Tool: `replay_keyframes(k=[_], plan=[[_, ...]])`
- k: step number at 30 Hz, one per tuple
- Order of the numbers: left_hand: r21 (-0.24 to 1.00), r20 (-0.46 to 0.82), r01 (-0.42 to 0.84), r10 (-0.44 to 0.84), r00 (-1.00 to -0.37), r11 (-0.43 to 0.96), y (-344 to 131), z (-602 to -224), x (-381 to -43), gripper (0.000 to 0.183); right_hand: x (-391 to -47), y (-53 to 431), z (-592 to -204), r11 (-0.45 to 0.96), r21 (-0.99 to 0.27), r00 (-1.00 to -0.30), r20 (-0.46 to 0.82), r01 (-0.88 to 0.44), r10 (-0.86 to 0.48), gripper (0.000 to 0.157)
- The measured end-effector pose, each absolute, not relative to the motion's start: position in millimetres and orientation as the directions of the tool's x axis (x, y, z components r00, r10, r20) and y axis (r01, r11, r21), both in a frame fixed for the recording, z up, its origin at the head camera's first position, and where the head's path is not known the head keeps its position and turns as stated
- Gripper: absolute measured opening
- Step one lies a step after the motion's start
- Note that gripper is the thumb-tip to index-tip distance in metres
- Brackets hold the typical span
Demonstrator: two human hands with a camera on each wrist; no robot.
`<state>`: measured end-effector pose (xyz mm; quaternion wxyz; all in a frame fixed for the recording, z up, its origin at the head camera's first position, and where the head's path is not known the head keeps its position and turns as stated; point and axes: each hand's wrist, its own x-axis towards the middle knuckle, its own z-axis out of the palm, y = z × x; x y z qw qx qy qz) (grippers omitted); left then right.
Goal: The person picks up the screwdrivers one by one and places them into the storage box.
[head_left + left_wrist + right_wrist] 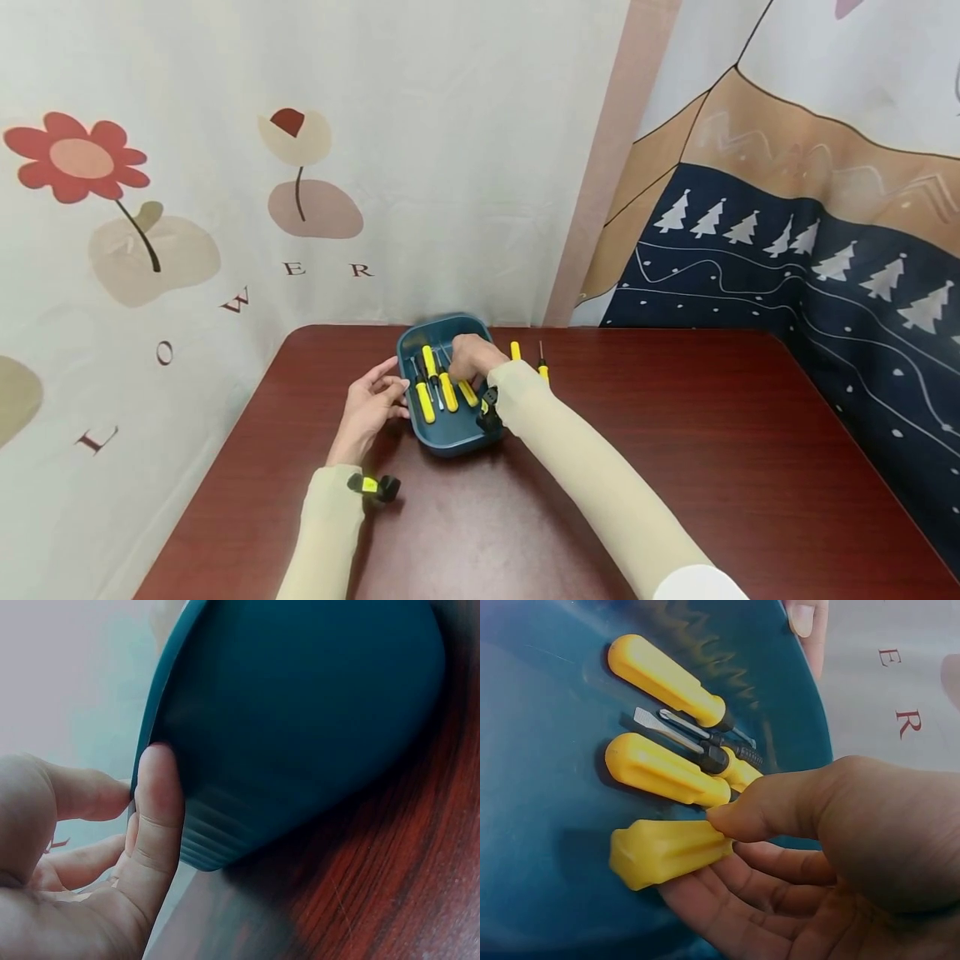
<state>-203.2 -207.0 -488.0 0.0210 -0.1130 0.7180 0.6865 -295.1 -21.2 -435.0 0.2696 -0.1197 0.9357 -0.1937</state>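
Note:
A blue tray (450, 439) stands near the table's back edge, with several yellow-handled screwdrivers in it. At its left side, my left hand (370, 407) pinches the rim; in the left wrist view a finger (160, 799) lies along the outer wall and another digit is at the rim. My right hand (476, 358) reaches into the tray. Between thumb and fingers it holds a screwdriver (669, 853) by the yellow handle, whose shaft is hidden behind the hand. Beside it lie another screwdriver (666, 771), one with a flat silver tip (660, 729), and an upper one (660, 675).
Right of the tray, on the dark red table (675, 467), lie a screwdriver (543, 371) with its shaft toward the back and a yellow handle (515, 350) partly behind my right sleeve. A printed curtain (450, 167) hangs directly behind the table.

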Motion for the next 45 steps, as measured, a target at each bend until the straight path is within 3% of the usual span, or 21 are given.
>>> replay_keyframes(k=[16,35,45], plan=[[0.983,-0.182,-0.185,-0.124,-0.975,0.015,-206,-485,-201,0.059,-301,-25,-443,0.882,-0.470,-0.789,-0.532,-0.027,-0.308,0.012],[0.984,-0.174,-0.177,-0.128,-0.976,0.009,-204,-483,-199,0.058,-299,-19,-441,0.880,-0.475,-0.777,-0.545,-0.021,-0.313,0.013],[0.982,-0.186,-0.190,-0.131,-0.974,0.020,-206,-486,-202,0.058,-296,-14,-427,0.892,-0.441,-0.775,-0.528,-0.099,-0.347,0.020]])
